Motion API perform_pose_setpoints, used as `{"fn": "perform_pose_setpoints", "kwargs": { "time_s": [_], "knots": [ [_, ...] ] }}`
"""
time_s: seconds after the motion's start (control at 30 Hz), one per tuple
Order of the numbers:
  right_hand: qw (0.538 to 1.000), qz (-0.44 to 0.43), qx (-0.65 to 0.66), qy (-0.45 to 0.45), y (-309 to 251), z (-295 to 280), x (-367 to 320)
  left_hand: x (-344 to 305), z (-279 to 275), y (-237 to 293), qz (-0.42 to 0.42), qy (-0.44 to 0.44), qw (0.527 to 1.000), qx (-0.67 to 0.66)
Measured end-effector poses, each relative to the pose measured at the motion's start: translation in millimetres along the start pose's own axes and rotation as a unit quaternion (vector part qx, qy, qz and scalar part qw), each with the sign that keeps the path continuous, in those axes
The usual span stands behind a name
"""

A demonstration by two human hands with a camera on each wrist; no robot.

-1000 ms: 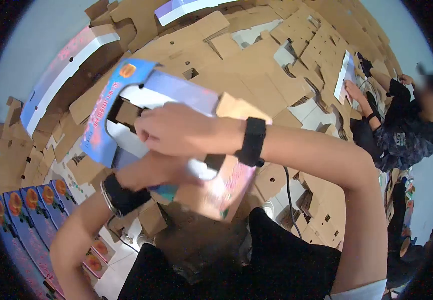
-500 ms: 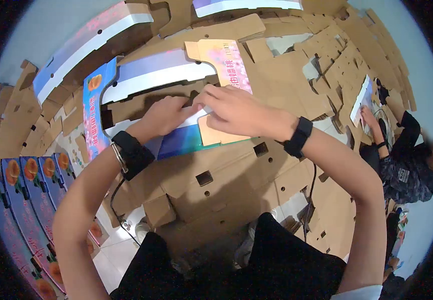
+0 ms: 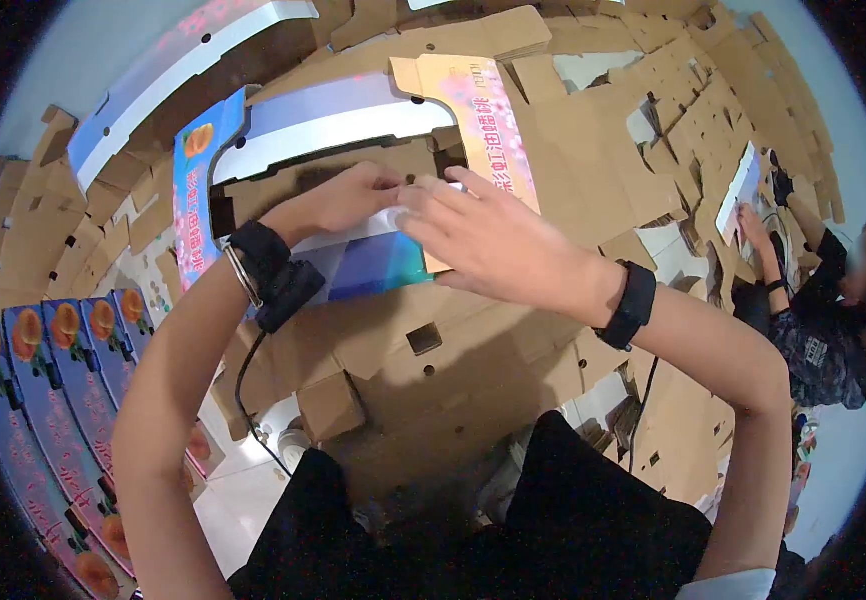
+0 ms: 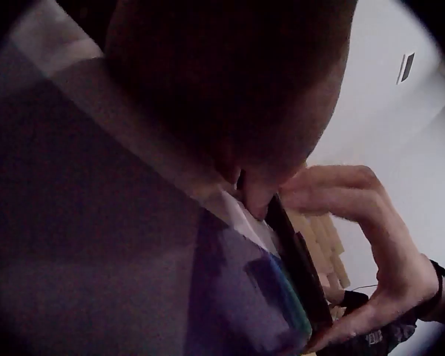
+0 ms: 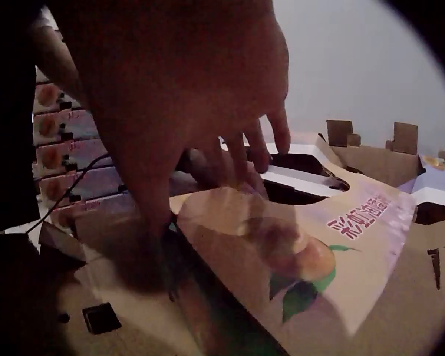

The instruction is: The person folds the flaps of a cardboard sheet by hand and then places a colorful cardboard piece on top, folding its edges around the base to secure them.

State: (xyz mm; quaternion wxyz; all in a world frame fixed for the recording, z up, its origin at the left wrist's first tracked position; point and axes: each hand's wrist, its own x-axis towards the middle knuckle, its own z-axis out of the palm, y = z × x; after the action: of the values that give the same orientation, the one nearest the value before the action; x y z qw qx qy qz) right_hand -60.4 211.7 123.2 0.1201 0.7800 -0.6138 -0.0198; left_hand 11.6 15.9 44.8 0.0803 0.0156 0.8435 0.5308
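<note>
A printed carton blank (image 3: 353, 125) with blue, white and pink panels lies flat on a pile of brown cardboard (image 3: 453, 370) in front of me. My left hand (image 3: 338, 200) has its fingers curled at the white edge of the near flap (image 3: 368, 265) and pinches it. My right hand (image 3: 473, 235) lies beside it with fingers spread, pressing on the same flap. In the right wrist view the right hand (image 5: 200, 96) hovers over the pink panel with a peach picture (image 5: 341, 245). The left wrist view shows my left hand (image 4: 230, 81) dark and close on the carton (image 4: 133, 259).
A row of blue printed cartons (image 3: 43, 380) stands at the left. Brown die-cut cardboard sheets cover the floor all round. Another person (image 3: 823, 330) sits at the right, handling a carton (image 3: 738, 190). A black cable (image 3: 243, 390) runs from my left wrist. My knees (image 3: 553, 520) are near.
A second ago I held the carton up in both hands. It now lies flat on the cardboard pile, and both hands have come together on its near flap.
</note>
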Motion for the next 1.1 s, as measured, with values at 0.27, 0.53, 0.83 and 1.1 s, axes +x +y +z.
{"fn": "perform_pose_setpoints", "kwargs": {
  "time_s": [0.27, 0.53, 0.83, 1.1],
  "knots": [
    [0.995, -0.066, 0.002, -0.068, -15.4, 10.6, 11.5, 0.9, 3.5, 0.4, -0.015, -0.027, 0.999, -0.022],
    [0.987, -0.119, -0.094, -0.050, -23.4, 4.3, 9.9, 5.2, 2.7, -1.8, -0.048, -0.054, 0.997, -0.005],
    [0.992, -0.070, -0.081, -0.068, -24.4, 8.3, 6.9, -3.5, 2.4, 10.8, -0.096, -0.030, 0.995, 0.021],
    [0.988, -0.076, 0.045, -0.129, -31.1, 1.4, 6.8, -6.8, 9.1, 10.0, -0.054, 0.030, 0.995, 0.082]
  ]
}}
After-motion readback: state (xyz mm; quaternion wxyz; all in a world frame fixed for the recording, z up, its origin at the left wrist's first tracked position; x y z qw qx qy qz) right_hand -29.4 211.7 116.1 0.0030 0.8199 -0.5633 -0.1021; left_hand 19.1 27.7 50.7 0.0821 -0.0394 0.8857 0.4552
